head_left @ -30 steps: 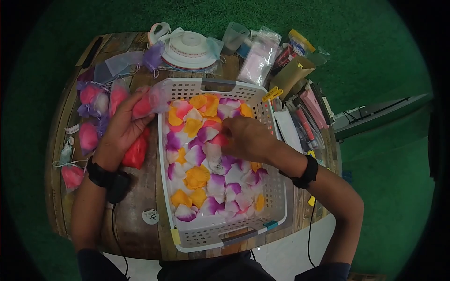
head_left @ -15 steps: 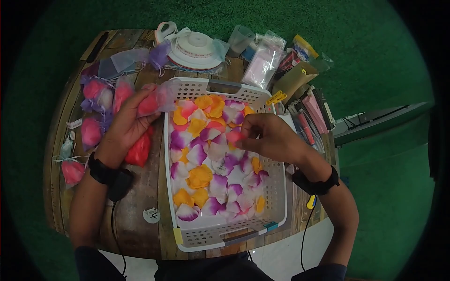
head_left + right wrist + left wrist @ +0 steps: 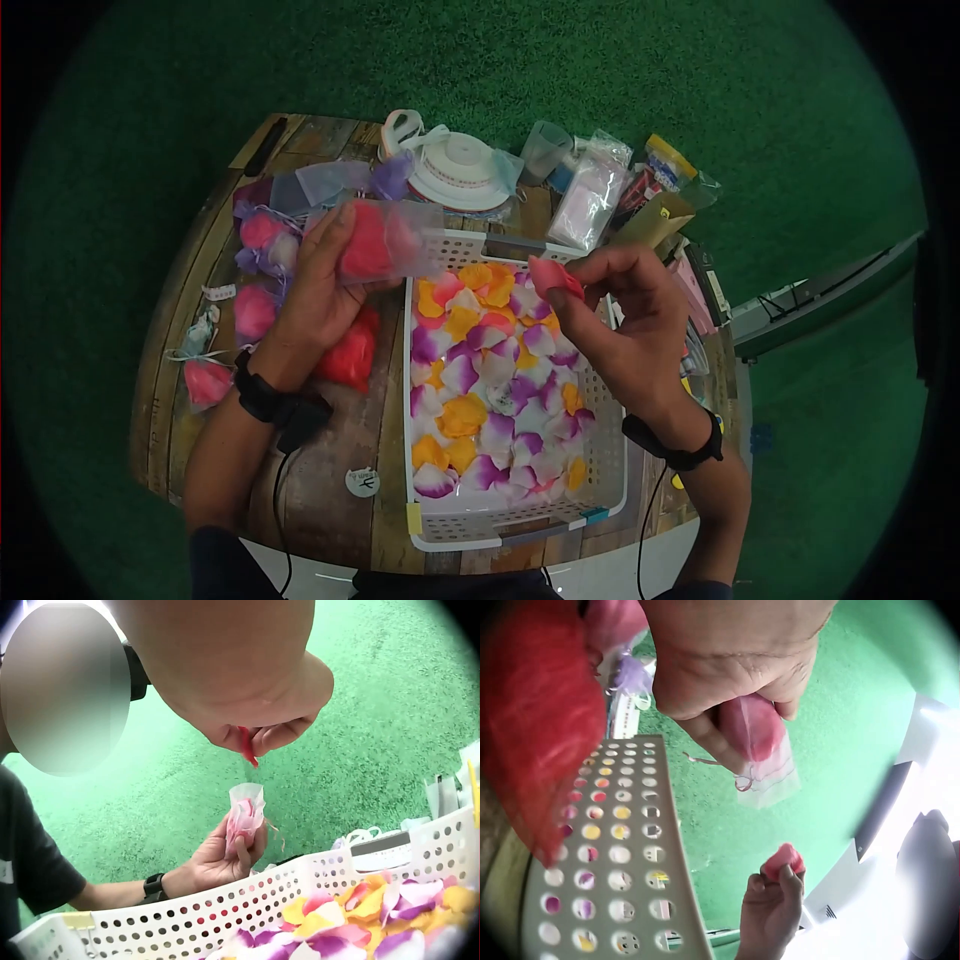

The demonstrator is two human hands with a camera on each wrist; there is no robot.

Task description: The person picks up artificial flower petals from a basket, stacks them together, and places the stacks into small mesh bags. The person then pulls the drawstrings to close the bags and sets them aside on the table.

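Observation:
My left hand [image 3: 322, 275] holds a sheer white organza pouch [image 3: 408, 240] with pink petals bunched inside, its mouth toward the right. Drawstring loops hang from the pouch [image 3: 769, 784] in the left wrist view. Between thumb and fingertips, my right hand [image 3: 640, 335] pinches a pinkish-red petal [image 3: 553, 277] above the basket's far right part. A gap separates this petal [image 3: 249, 746] from the pouch's mouth in the right wrist view. Below both hands stands a white perforated basket [image 3: 470, 528] with loose purple-white, orange and pink petals [image 3: 462, 415].
Several filled pouches [image 3: 255, 312] and a red bag [image 3: 350, 352] lie left of the basket. Behind it are a ribbon spool [image 3: 462, 178], a clear cup [image 3: 546, 150] and plastic-wrapped packs [image 3: 590, 200]. A round white tag [image 3: 362, 482] lies near the front edge.
My right hand has risen from among the petals with the pinkish-red petal in its fingers. The left hand has turned the pouch more level. The head view has shifted, moving the scene right and down.

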